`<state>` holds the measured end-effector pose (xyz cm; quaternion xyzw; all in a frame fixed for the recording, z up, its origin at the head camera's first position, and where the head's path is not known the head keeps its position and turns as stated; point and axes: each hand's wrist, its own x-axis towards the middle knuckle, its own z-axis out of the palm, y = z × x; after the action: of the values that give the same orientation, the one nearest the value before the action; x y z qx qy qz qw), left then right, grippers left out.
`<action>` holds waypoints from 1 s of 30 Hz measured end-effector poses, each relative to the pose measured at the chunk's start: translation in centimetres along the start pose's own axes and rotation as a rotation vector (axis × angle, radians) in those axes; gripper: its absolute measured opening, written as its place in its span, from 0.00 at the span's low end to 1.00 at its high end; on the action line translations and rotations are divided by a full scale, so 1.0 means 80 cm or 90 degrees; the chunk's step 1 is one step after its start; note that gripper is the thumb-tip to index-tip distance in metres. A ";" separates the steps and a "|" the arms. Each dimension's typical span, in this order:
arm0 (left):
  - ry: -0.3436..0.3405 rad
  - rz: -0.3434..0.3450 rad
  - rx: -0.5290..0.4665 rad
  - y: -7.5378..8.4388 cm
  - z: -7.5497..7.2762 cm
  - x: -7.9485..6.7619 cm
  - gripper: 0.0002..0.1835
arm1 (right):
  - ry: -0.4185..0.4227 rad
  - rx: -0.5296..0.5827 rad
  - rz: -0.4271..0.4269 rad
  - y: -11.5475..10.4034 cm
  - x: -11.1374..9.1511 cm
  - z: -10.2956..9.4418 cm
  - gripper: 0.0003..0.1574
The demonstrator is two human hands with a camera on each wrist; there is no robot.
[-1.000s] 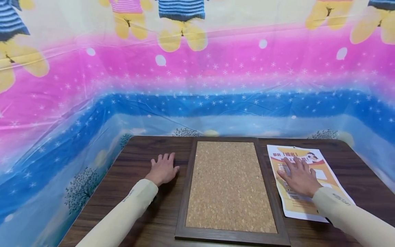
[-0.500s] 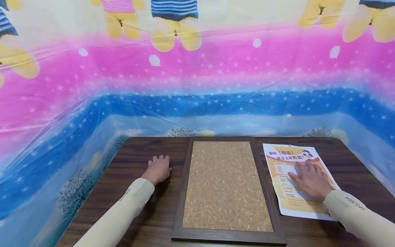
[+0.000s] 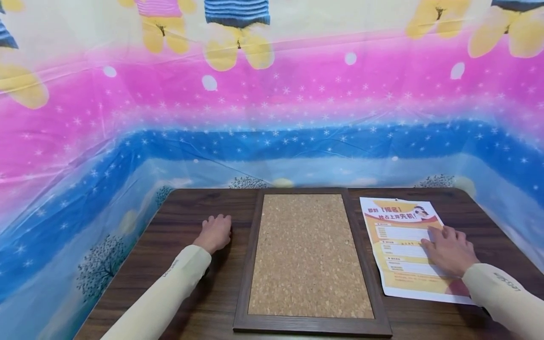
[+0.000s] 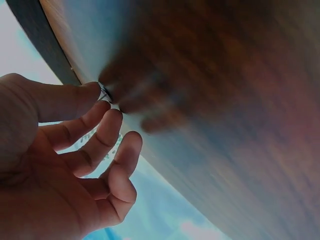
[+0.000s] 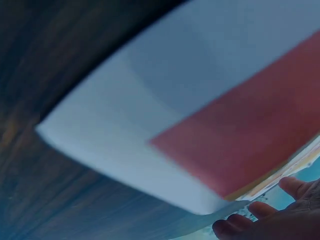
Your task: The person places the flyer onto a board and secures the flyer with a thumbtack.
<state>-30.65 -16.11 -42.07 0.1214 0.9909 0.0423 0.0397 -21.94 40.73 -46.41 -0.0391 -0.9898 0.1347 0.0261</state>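
A person's right hand [image 3: 449, 249] lay flat, fingers relaxed and spread, on the right-hand side of an orange-and-white flyer [image 3: 401, 245] that rested on a dark wooden desk [image 3: 178, 264], just beside the right edge of a framed cork board [image 3: 309, 257]. The left hand [image 3: 215, 232] rested on bare desk to the left of the board, near its frame but apart from it; the left wrist view showed those fingers [image 4: 102, 135] loosely curled and gripping nothing. The flyer lay flat and slightly askew, its printed side up, with the board's cork face bare. Judging by the layout, the step in hand appeared to be taking hold of the flyer; the next move would seem to call for getting fingertips under one thin edge of the sheet, which lay flush with the desk and offered little to grip. A bright pink-and-blue plastic sheet [image 3: 272, 113] enclosed the desk on three sides.
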 end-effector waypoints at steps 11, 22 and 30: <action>-0.013 0.004 -0.002 -0.005 0.000 0.003 0.21 | 0.023 -0.025 0.022 0.023 -0.003 0.001 0.31; -0.019 0.005 -0.002 -0.007 -0.001 0.005 0.17 | 0.006 -0.037 0.077 0.029 -0.004 -0.007 0.36; -0.021 0.008 -0.007 -0.007 0.000 0.006 0.10 | 0.013 -0.043 0.082 0.027 0.000 -0.007 0.34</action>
<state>-31.25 -16.54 -42.15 0.1280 0.9891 0.0456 0.0564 -21.72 42.95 -46.48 -0.1049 -0.9889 0.1022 0.0265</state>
